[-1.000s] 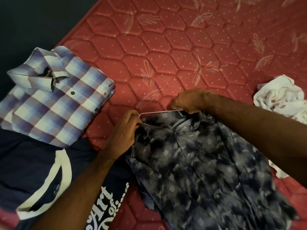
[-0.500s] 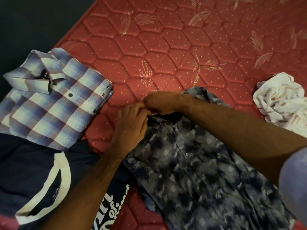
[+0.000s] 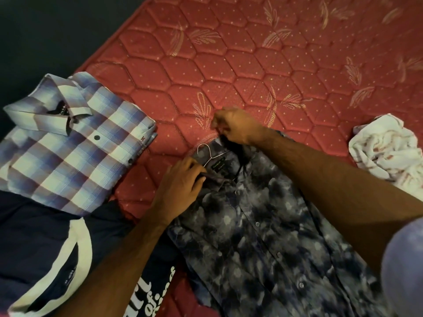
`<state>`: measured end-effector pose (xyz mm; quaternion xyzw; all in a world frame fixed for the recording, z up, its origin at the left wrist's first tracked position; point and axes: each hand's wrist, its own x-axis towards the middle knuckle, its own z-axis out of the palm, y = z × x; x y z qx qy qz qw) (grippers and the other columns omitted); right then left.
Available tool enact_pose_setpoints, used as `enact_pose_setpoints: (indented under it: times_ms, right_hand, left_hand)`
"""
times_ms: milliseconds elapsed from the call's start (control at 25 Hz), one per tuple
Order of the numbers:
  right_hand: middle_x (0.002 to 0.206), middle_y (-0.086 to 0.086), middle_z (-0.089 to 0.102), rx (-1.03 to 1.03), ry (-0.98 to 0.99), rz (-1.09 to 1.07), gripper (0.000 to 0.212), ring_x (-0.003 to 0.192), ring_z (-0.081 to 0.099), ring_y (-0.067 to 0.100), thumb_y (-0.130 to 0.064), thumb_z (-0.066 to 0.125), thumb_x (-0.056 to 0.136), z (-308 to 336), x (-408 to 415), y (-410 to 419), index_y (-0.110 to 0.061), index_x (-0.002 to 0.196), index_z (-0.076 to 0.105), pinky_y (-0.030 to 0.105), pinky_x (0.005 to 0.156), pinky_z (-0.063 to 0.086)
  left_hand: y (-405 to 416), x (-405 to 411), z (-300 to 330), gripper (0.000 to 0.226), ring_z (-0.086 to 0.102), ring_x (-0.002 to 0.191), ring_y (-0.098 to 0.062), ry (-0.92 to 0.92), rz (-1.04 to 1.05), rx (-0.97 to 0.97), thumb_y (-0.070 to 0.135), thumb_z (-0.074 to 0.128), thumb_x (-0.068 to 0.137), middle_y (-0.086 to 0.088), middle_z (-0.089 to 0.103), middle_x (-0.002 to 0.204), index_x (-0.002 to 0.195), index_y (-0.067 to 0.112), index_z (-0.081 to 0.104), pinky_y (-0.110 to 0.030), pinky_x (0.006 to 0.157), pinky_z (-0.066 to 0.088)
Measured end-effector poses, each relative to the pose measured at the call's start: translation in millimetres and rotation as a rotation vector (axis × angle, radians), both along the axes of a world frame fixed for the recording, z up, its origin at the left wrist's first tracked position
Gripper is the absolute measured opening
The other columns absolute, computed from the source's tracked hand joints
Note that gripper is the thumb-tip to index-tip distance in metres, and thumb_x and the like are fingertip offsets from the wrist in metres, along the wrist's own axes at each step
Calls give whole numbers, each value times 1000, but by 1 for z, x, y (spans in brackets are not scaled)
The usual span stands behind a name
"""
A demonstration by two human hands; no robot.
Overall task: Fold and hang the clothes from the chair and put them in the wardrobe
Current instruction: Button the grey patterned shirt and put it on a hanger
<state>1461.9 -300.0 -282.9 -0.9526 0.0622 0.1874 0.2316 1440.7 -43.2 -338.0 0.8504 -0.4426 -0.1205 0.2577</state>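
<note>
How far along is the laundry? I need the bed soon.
Done: a checked shirt lies folded on the mattress. In hand: the left hand and right hand hold the collar of a dark patterned shirt with a wire hanger inside. Left: a navy T-shirt, a crumpled white cloth, and the wardrobe, not in view.

left hand [image 3: 182, 187] curled, pinching; right hand [image 3: 235, 125] curled, pinching

Red quilted mattress [image 3: 251, 65] — bears a folded plaid shirt [image 3: 73, 147] at left, a navy T-shirt [image 3: 45, 243] below it, a dark patterned shirt [image 3: 263, 229] spread mid-bed, a crumpled white cloth [image 3: 386, 147] at right.
</note>
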Motion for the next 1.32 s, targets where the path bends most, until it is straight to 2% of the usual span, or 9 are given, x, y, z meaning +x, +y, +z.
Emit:
enact_pose_setpoints:
  times_ms: [160,320,480,680,880,960,1080,1160,1320]
  right_hand:
    - [111,1,61,11,234,65,36,108,59,21,-27,77,88,-2,-4,-8,-14,119,64,28,86,46]
    - [111,-3,55,-89,85,144,41,107,46,15,-44,77,84,-17,0,17,-26,118,64,39,94,39]
    - [90,-11,65,-43,143,70,11,94,61,11,-20,76,85,-21,20,36,-23,95,73,34,94,48]
    - [73,-17,59,-43,202,149,12,71,56,5,-7,70,86,-12,48,45,-17,90,74,23,66,44]
    - [95,-1,70,-50,41,60,7,93,65,20,-17,67,89,-16,31,45,-17,95,70,33,85,51]
    - [104,-3,65,14,-91,-116,14,93,61,12,-26,70,92,1,17,31,-18,104,68,30,87,48]
    - [107,0,58,185,-368,-584,12,85,55,0,-12,62,97,29,-43,17,-13,109,61,12,77,48]
    - [100,4,60,194,-465,-936,14,85,59,10,-17,66,94,30,-102,21,-15,104,56,18,76,51]
    - [86,2,69,583,-117,-1344,32,77,67,16,-32,84,83,4,-164,63,-15,98,61,28,70,54]
  left_hand:
    - [-7,-2,-2,23,58,94,-23,-127,0,162,36,61,93,-1,57,109,110,23,68,-40,74,46]
    - [-15,-3,2,21,58,89,-23,-229,-11,231,37,68,89,-1,59,105,107,27,72,-38,70,43]
    - [-11,-9,4,23,53,103,-22,-248,35,225,41,61,92,2,56,124,111,30,70,-39,77,40]
    - [-8,-6,5,24,50,120,-24,-249,114,148,41,55,95,1,53,135,111,27,66,-44,89,39]
    - [-26,7,7,25,51,106,-26,-251,161,255,44,64,89,0,60,114,105,25,68,-45,84,37]
    - [-35,12,10,28,50,107,-27,-244,152,294,41,69,86,-1,58,116,108,25,66,-45,85,37]
    - [-40,5,15,36,51,103,-25,-297,64,255,26,76,76,-2,57,117,108,23,61,-42,81,38]
    - [-45,-2,19,36,57,100,-24,-281,0,215,17,76,75,-2,60,111,108,21,61,-40,78,40]
    - [-62,-8,23,26,67,100,-29,0,12,257,22,61,95,-3,63,120,121,18,60,-41,78,51]
